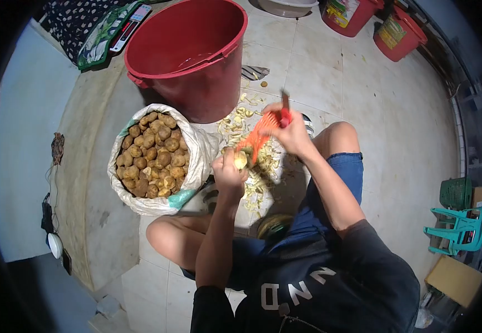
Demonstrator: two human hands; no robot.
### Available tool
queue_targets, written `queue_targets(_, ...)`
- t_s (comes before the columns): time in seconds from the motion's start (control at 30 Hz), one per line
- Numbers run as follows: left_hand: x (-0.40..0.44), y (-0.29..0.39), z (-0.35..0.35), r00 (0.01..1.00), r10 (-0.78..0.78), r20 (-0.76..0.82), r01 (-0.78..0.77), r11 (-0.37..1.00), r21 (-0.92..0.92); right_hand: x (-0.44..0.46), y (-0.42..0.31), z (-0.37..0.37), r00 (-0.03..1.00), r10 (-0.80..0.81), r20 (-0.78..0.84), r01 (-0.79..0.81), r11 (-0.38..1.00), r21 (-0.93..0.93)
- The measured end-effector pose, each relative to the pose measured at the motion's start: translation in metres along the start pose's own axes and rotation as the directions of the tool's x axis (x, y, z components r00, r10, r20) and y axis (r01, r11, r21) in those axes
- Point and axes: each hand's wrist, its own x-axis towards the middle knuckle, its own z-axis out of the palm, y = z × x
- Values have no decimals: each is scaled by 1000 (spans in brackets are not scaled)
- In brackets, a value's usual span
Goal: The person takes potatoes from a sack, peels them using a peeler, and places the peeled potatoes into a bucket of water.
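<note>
My left hand (pixel 230 175) is closed around a partly peeled potato (pixel 240 160), whose pale flesh shows on the right side. Just up and to the right, my right hand (pixel 290 132) grips an orange peeler (pixel 259 133), its lower end beside the potato. A dark, narrow piece sticks up above that hand. Peelings (pixel 257 183) lie scattered on the floor beneath both hands. To the left, a white woven sack (pixel 199 152) stands open, full of unpeeled potatoes (pixel 155 150).
A large red tub (pixel 207 91) stands behind the sack. A digital scale (pixel 130 29) is at the upper left. A pale basin (pixel 287 6) and red buckets (pixel 397 34) are at the back. A green stool (pixel 463 228) and cardboard box (pixel 453 279) stand at the right.
</note>
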Motion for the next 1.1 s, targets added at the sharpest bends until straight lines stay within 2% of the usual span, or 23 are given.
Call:
queue_targets(0.03, 1, -2, -4, 1000, 0, 2, 0, 1000, 1, 8, 7, -6, 987, 147, -62, -140, 985, 106)
queue_targets(0.1, 2, -4, -8, 1000, 7, 21, -7, 1000, 14, 6, 4, -15, 991, 132, -4, -130, 979, 157)
queue_targets(0.17, 0, 0, -3, 999, 31, -23, -29, 996, 80, -4, -13, -5, 987, -13, 162, -4, 995, 102)
queue_targets(0.2, 1, -2, -4, 995, 98, 19, -100, 983, 154, -3, -13, -7, 988, -8, 153, 26, 993, -116)
queue_targets(0.23, 0, -4, -5, 985, 163, 64, -173, 959, 225, -3, -11, -11, 989, -3, 150, 21, 993, -117)
queue_targets(0.33, -2, 1, -3, 978, 206, 44, -209, 920, 332, 6, -11, -20, 984, 168, 63, -176, 971, 161)
queue_targets(0.37, -4, 2, -2, 974, 223, 34, -218, 897, 385, 4, -10, -17, 983, 170, 63, -178, 970, 163)
queue_targets(0.43, -3, 2, -1, 961, 266, 79, -275, 869, 412, -1, -14, -11, 991, 1, 136, 9, 997, -75)
queue_targets(0.47, -4, 2, -1, 943, 309, 125, -332, 836, 437, 5, -4, -16, 999, 19, 46, -13, 991, -132)
queue_targets(0.5, -5, 4, 0, 942, 311, 126, -334, 835, 437, 11, 12, -22, 996, 73, -46, -75, 996, -43)
queue_targets(0.53, -4, 9, 1, 986, 160, 51, -168, 952, 257, 13, 12, -30, 989, 140, -41, -141, 989, -36)
queue_targets(0.57, -5, 11, 1, 1000, -9, 8, 9, 998, 55, 13, 13, -35, 977, 210, -33, -211, 977, -29)
queue_targets(0.6, 0, 10, -11, 988, -106, 116, 106, 994, 3, 12, 1, -33, 979, 202, -14, -202, 979, 8)
queue_targets(0.63, 4, 9, -17, 988, -102, 114, 102, 995, 2, 10, -2, -32, 980, 200, -10, -200, 980, 10)
queue_targets(0.7, 10, 11, -24, 884, -249, 395, 385, 867, -316, 8, -7, -32, 988, 149, 29, -151, 983, 106)
queue_targets(0.73, 17, 16, -26, 805, -273, 526, 451, 858, -246, 7, -3, -37, 986, 163, 36, -166, 981, 100)
queue_targets(0.77, 25, 17, -23, 814, -261, 519, 436, 865, -249, 7, -4, -40, 987, 153, 49, -157, 982, 106)
queue_targets(0.8, 32, 27, -4, 900, -334, 282, 405, 878, -254, 6, -5, -44, 983, 180, 30, -182, 979, 96)
queue_targets(0.83, 45, 38, 10, 924, -382, 25, 375, 890, -259, 7, -5, -47, 978, 209, 13, -210, 974, 82)
queue_targets(0.9, 92, 74, 12, 942, -42, 334, 231, 802, -551, 3, -6, -49, 970, 244, 19, -244, 966, 88)
queue_targets(0.97, 130, 103, 22, 918, 214, 335, 89, 709, -700, 1, 1, -50, 978, 198, -66, -197, 980, 19)
queue_targets(1.03, 142, 112, 43, 965, 153, 212, -26, 864, -504, -1, -11, -53, 971, 233, -49, -234, 971, -36)
queue_targets(1.1, 154, 97, 36, 981, 84, 173, -57, 986, -154, -1, -4, -57, 969, 234, -72, -233, 972, 19)
